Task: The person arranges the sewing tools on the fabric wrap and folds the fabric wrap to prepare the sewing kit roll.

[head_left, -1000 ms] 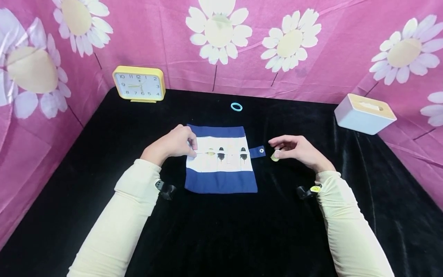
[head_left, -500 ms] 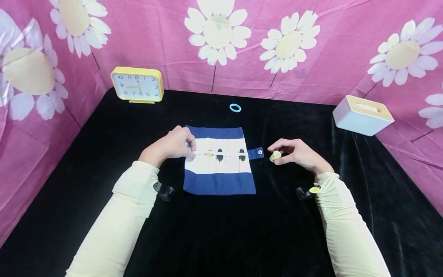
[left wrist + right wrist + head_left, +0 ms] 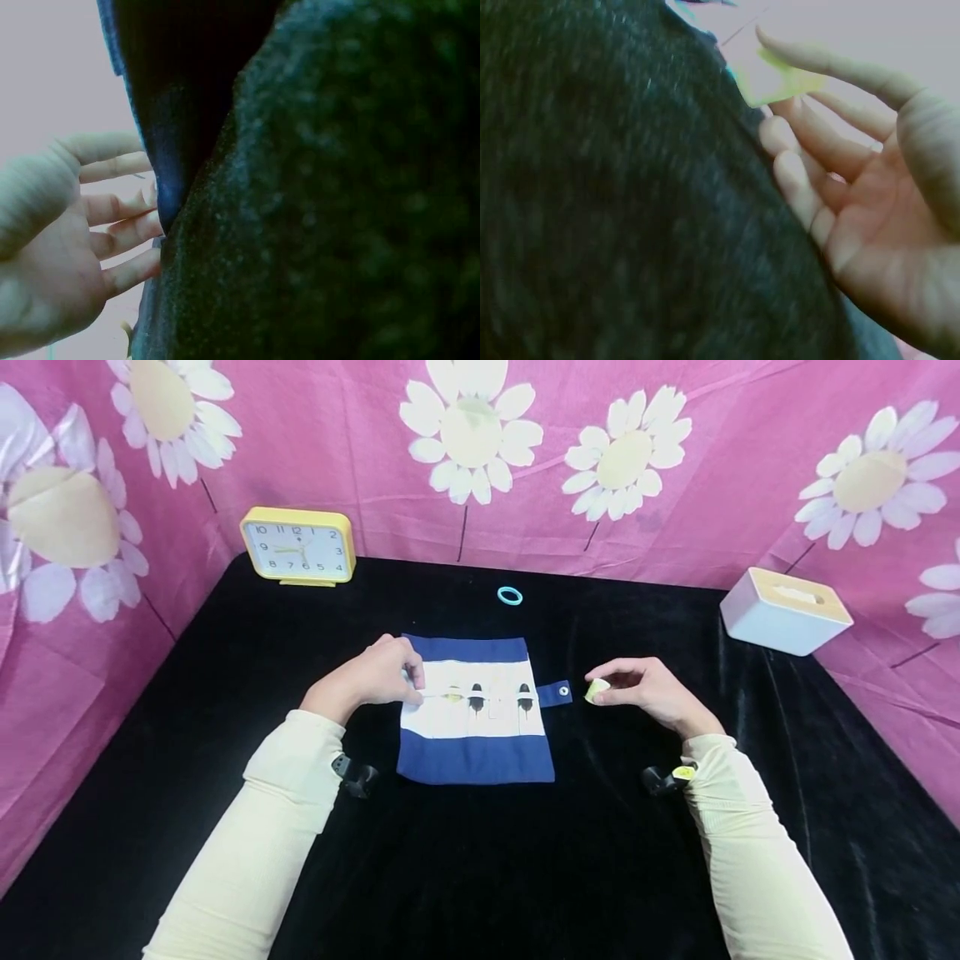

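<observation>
A blue and white cloth roll [image 3: 475,760] lies unfolded on the black cloth. Across its white middle runs a narrow band, with two black pointed pieces [image 3: 476,697] and a small yellowish piece [image 3: 452,692] tucked at it. My left hand [image 3: 375,670] pinches the roll's left edge by the end of this band; in the left wrist view its fingertips [image 3: 150,196] meet the cloth edge. Right of the snap tab [image 3: 555,693], my right hand [image 3: 639,689] pinches a small pale-yellow, see-through piece [image 3: 769,79] between thumb and fingers, low over the black cloth.
A light-blue ring [image 3: 510,596] lies beyond the roll. At the back left stands a yellow-framed clock [image 3: 298,547], and at the back right a white tissue box [image 3: 783,614] with a wooden top. A pink flowered curtain [image 3: 517,539] closes off the back and sides.
The pale-yellow piece has been turned in my right fingers: its round end faced up half a second ago and now it is tilted. My left hand stays at the roll's edge.
</observation>
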A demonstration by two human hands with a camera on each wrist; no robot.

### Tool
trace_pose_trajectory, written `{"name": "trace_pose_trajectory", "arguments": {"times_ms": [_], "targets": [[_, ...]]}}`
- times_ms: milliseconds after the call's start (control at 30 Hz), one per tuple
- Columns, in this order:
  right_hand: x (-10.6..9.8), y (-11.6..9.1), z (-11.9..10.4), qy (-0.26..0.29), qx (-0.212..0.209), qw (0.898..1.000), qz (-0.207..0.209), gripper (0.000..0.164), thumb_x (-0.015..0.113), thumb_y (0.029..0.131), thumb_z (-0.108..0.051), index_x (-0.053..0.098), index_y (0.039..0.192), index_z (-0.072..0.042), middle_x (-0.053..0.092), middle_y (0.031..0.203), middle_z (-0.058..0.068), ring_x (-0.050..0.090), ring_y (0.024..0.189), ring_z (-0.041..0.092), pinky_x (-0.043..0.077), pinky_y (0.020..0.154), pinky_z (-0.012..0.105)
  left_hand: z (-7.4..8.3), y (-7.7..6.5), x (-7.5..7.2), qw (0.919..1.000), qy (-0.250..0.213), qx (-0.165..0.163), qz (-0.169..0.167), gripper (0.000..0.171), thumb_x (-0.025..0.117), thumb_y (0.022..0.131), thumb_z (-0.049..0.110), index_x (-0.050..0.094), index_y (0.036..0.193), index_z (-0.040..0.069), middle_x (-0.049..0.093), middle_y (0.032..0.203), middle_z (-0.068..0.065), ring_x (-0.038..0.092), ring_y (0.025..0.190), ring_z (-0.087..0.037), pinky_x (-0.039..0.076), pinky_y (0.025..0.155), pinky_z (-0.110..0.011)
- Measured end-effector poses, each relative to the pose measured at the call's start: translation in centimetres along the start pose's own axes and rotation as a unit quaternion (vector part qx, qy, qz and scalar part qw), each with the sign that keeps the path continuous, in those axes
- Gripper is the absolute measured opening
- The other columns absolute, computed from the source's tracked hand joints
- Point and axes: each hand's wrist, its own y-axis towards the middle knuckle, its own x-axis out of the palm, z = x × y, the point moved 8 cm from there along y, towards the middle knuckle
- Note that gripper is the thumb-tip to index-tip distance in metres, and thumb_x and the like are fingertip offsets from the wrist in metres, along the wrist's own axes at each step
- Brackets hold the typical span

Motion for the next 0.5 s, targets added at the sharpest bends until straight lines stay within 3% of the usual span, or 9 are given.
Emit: {"name": "trace_pose_trajectory", "arguments": {"times_ms": [167, 333, 500], "targets": [[-0.3, 0.5, -2.2, -0.033, 0.011, 0.998, 0.049, 0.036, 0.08, 0.084, -0.007, 0.069, 0.117, 0.004, 0.073, 0.086, -0.012, 0.067, 0.077, 0.004, 0.055, 0.073, 0.02, -0.1, -0.1, -0.2, 1.0, 0.004, 0.005, -0.007, 0.009, 0.082, 0.079, 0.011, 0.074, 0.079, 0.008, 0.068, 0.099, -0.01, 0.054, 0.097, -0.026, 0.047, 0.085, -0.04], [0.2, 1.0, -5.8, -0.054, -0.01, 0.993, 0.101, 0.034, 0.081, 0.084, -0.009, 0.069, 0.113, 0.004, 0.073, 0.081, -0.013, 0.068, 0.073, 0.005, 0.054, 0.07, 0.019, -0.3, -0.2, -0.4, 0.9998, 0.007, -0.004, -0.018, 0.009, 0.082, 0.081, 0.012, 0.074, 0.08, 0.008, 0.065, 0.107, -0.012, 0.052, 0.105, -0.027, 0.046, 0.091, -0.042], [2.8, 2.1, -9.0, -0.049, -0.054, 0.993, 0.093, 0.026, 0.08, 0.086, -0.011, 0.072, 0.107, 0.001, 0.074, 0.082, -0.01, 0.069, 0.073, 0.008, 0.056, 0.071, 0.02, -0.4, -0.4, -0.2, 0.9998, 0.007, -0.004, -0.019, 0.01, 0.082, 0.081, 0.012, 0.074, 0.079, 0.008, 0.064, 0.108, -0.011, 0.052, 0.105, -0.027, 0.047, 0.09, -0.041]]}}
